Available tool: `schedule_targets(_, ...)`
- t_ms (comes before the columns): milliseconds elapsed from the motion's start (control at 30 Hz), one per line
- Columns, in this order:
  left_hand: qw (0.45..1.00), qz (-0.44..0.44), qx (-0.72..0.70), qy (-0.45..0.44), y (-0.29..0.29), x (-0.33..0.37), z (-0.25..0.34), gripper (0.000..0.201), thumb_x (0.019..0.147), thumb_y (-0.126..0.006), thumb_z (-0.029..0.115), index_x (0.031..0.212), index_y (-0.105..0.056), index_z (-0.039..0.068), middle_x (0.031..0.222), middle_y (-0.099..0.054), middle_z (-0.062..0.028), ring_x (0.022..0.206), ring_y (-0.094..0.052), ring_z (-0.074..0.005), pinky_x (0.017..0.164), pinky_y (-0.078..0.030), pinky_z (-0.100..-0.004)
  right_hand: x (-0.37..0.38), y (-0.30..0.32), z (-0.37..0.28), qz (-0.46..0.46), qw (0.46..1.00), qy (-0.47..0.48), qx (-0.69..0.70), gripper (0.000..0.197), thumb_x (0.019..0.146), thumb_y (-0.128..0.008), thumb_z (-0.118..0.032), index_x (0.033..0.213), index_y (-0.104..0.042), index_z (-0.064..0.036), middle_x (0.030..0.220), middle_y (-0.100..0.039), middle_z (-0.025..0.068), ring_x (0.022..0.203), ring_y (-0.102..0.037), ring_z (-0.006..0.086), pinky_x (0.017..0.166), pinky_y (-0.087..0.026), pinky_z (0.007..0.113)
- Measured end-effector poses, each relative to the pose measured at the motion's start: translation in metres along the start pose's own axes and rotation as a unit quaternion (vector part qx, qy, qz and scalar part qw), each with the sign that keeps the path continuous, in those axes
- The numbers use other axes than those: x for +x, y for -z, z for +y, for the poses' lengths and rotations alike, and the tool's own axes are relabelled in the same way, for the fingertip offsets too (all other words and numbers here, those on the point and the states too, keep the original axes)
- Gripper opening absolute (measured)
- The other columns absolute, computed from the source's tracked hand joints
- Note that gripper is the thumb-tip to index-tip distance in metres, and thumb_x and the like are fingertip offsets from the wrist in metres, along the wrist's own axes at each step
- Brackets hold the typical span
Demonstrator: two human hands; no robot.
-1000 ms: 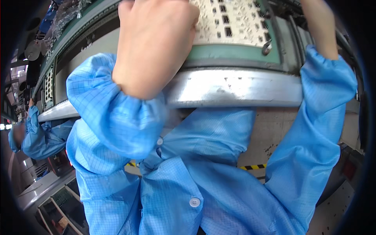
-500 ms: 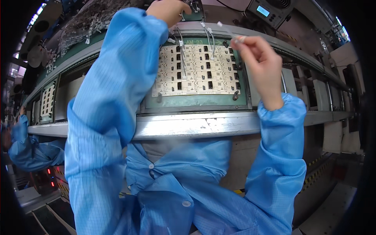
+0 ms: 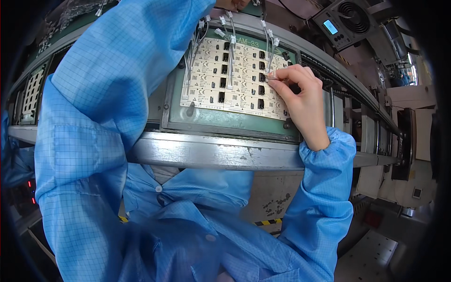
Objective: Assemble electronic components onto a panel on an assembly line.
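Note:
My right hand (image 3: 299, 88) is over the right part of a panel of white circuit boards (image 3: 206, 70). Its thumb and forefinger pinch the lower end of a thin connector cable (image 3: 272, 52) against the panel. The fingertips hide that end. White plugs on the cables there stick up toward the far edge. More cables (image 3: 231, 61) stand on the panel's middle and left columns, beside small black components. The panel lies in a green carrier plate (image 3: 211, 117). My left hand (image 3: 233, 4) reaches past the far rail and is mostly cut off by the top edge.
A metal rail (image 3: 211, 150) runs along the near side of the carrier. Loose cables in clear plastic (image 3: 70, 16) lie at the far left. At the far right stands a grey device with a lit screen (image 3: 330, 27) and a fan. Another carrier with boards (image 3: 33, 91) sits at left.
My right hand has come down from above the panel's far right corner onto the boards with the cable. My left hand has moved mostly out of the top of the view. The view has shifted.

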State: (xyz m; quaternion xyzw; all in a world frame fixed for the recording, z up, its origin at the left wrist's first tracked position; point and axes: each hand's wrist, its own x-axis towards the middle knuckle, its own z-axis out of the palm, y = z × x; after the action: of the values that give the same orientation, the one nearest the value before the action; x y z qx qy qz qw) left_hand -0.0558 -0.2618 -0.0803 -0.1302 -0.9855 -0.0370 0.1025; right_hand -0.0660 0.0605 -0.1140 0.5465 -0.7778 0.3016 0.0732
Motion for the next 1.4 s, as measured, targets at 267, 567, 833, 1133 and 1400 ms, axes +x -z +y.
schedule_targets(267,0.991,0.041,0.02,-0.127,-0.016,0.005,-0.01,0.007,0.08,-0.069,0.013,0.083,-0.069,0.006,0.078,-0.069,-0.0142,0.078,-0.069,-0.0376,0.07,-0.054,-0.0468,-0.003,-0.001,0.001,-0.026,0.995,-0.081,0.043,0.008,0.084,-0.077,-0.003,0.092,-0.075,-0.0013,0.083,-0.066,0.0048,0.074,-0.057,0.0133,0.067,-0.045,0.027)
schedule_targets(567,0.946,0.285,-0.149,0.032,-0.002,0.012,-0.023,0.026,0.081,-0.072,0.02,0.1,-0.069,0.001,0.086,-0.074,-0.0176,0.077,-0.073,-0.0286,0.073,-0.057,-0.0374,-0.002,0.02,-0.017,-0.058,0.99,0.037,-0.127,0.007,0.083,-0.077,-0.01,0.09,-0.076,-0.0091,0.085,-0.063,-0.0004,0.085,-0.056,0.0185,0.089,-0.03,0.038)
schedule_targets(833,0.879,0.384,-0.254,0.124,0.051,-0.07,0.034,0.023,0.088,-0.073,0.017,0.106,-0.072,0.003,0.092,-0.074,-0.0138,0.086,-0.073,-0.0257,0.076,-0.057,-0.0382,0.036,0.034,-0.006,-0.117,0.98,0.099,-0.124,0.016,0.093,-0.069,-0.017,0.104,-0.075,-0.0078,0.1,-0.063,0.0073,0.097,-0.059,0.0243,0.094,-0.04,0.039)
schedule_targets(1133,0.97,0.219,-0.088,0.061,0.008,-0.129,0.177,0.014,0.081,-0.074,0.013,0.089,-0.063,0.013,0.075,-0.064,0.0011,0.087,-0.063,-0.0184,0.086,-0.042,-0.0438,0.196,-0.093,0.06,-0.046,0.992,-0.056,-0.1,0.041,0.084,-0.077,-0.033,0.114,-0.072,-0.0055,0.104,-0.074,0.0174,0.097,-0.071,0.0363,0.087,-0.056,0.045)
schedule_targets(1400,0.936,0.344,0.069,0.031,0.029,-0.117,0.183,0.025,0.077,-0.082,0.006,0.099,-0.073,0.014,0.101,-0.078,0.0031,0.095,-0.069,-0.0159,0.093,-0.037,-0.037,0.21,-0.078,0.069,0.094,0.995,-0.043,0.0,0.018,0.082,-0.062,-0.008,0.083,-0.074,0.0056,0.087,-0.071,0.0304,0.089,-0.071,0.0443,0.08,-0.056,0.05)
